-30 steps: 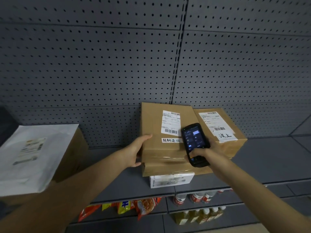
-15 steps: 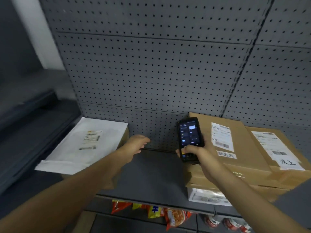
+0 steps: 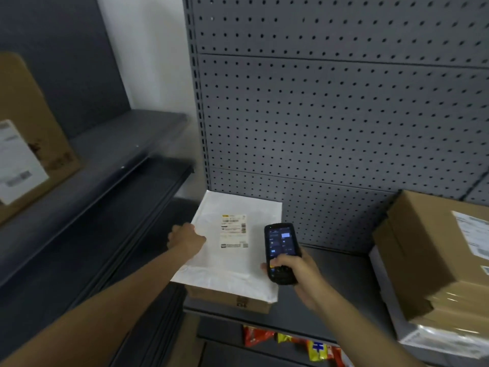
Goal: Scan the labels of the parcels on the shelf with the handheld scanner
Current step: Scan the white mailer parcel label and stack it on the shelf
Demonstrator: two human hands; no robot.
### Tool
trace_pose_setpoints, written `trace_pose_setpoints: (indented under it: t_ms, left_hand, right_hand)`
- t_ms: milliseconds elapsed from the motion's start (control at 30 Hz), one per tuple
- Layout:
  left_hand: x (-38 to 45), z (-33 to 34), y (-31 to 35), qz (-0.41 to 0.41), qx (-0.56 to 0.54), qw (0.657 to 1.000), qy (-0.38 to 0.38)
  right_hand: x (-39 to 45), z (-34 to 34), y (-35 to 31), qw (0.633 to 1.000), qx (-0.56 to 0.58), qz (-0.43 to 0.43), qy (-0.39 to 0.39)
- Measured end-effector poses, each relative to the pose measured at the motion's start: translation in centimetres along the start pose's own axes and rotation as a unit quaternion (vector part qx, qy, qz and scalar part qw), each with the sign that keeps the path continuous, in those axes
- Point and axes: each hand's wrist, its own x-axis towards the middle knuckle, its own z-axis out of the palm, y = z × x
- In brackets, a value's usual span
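Step in hand: lining up the white mailer (image 3: 232,250). My right grip (image 3: 296,268) wraps the scanner (image 3: 281,252), at the label's (image 3: 234,231) 3 o'clock. My left hand (image 3: 185,238) steadies the mailer's 9 o'clock edge, its grip unclear. Next: aim at the barcode.

A grey perforated metal back panel (image 3: 330,128) rises behind the shelving, bounded at its left by a slotted grey upright post (image 3: 197,102), with a bare white wall (image 3: 156,54) just beside that post. On the level below, red and yellow snack packets (image 3: 299,343) lie in a row, partly hidden.
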Motion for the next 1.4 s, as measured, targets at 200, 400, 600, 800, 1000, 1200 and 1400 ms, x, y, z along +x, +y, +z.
trace_pose_setpoints:
  t_ms: [200, 400, 600, 800, 1000, 1200, 1400]
  left_hand:
    - [1.8, -0.1, -1.8, -0.032, -0.168, 0.984, -0.052]
    - [2.2, -0.1, -2.0, -0.011, -0.257, 0.965, -0.056]
    - [1.6, -0.2, -1.5, 0.03, -0.285, 0.953, -0.101]
    - [-2.8, -2.1, 2.5, 0.147, -0.38, 0.909, -0.091]
    - [-5.5, -4.1, 7.2, 0.255, -0.434, 0.86, -0.083]
    - [-7.4, -3.9, 11.5, 0.317, -0.461, 0.827, -0.054]
    - [-8.6, -3.0, 14.6, 0.348, -0.485, 0.802, -0.029]
  right_hand:
    - [1.4, 2.5, 2.3, 0.998, 0.0, 0.036, 0.048]
    - [1.2, 2.5, 2.7, 0.997, -0.02, 0.031, 0.074]
    - [-0.5, 1.5, 1.8, 0.995, -0.033, 0.012, 0.089]
    - [-2.9, -0.4, -0.8, 0.994, 0.003, -0.037, 0.105]
    - [-7.2, -1.8, -5.5, 0.988, 0.075, -0.112, 0.079]
    - [-12.4, -0.6, -10.6, 0.975, 0.182, -0.116, -0.06]
    - [-15.3, -0.1, -12.3, 0.967, 0.2, -0.109, -0.112]
